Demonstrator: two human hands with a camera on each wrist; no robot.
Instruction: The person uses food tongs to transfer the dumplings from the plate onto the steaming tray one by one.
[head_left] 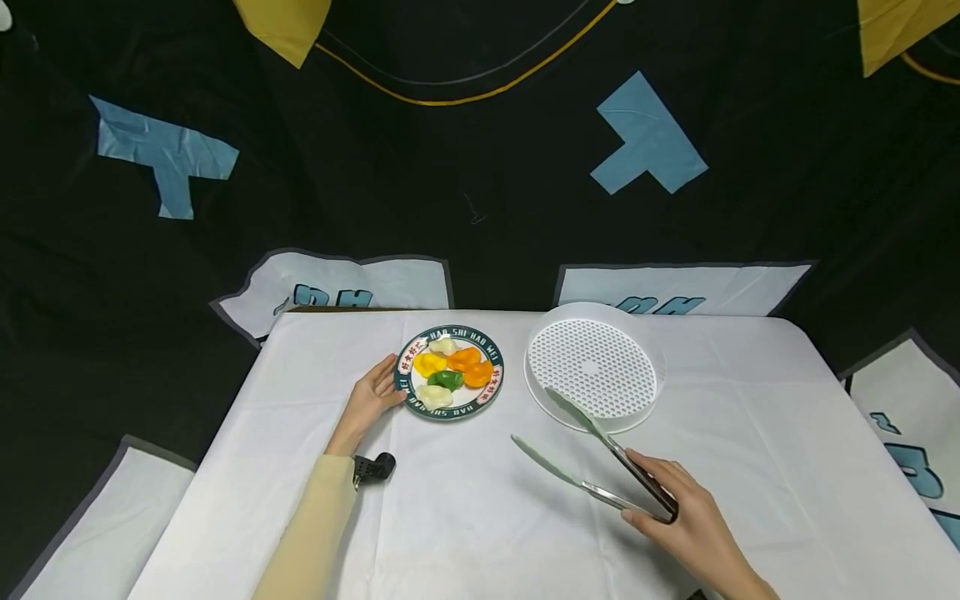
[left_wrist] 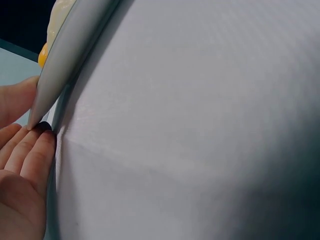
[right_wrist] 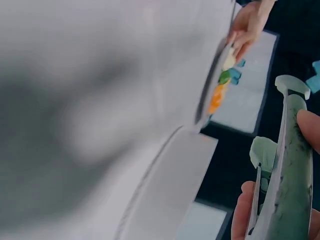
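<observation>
A plate (head_left: 486, 402) with a dark green lettered rim stands on the white cloth and bears several dumplings: yellow (head_left: 429, 364), orange (head_left: 463, 358), green (head_left: 446, 380) and whitish (head_left: 434, 397). At its left edge, my left hand (head_left: 372, 398) holds the rim; in the left wrist view the thumb (left_wrist: 19, 102) lies on one side of it and the fingers on the other. My right hand (head_left: 690, 508) grips tongs (head_left: 633, 468) near their hinged end. The tongs' two pale green tips are spread, with nothing between them; one overlaps the steamer basket's near rim in the head view.
The white round steamer basket (head_left: 592, 367) with a perforated base stands right of the plate. A white cloth (head_left: 465, 517) covers the table. Behind the table hangs a black curtain (head_left: 420, 183) with blue tape pieces (head_left: 648, 137).
</observation>
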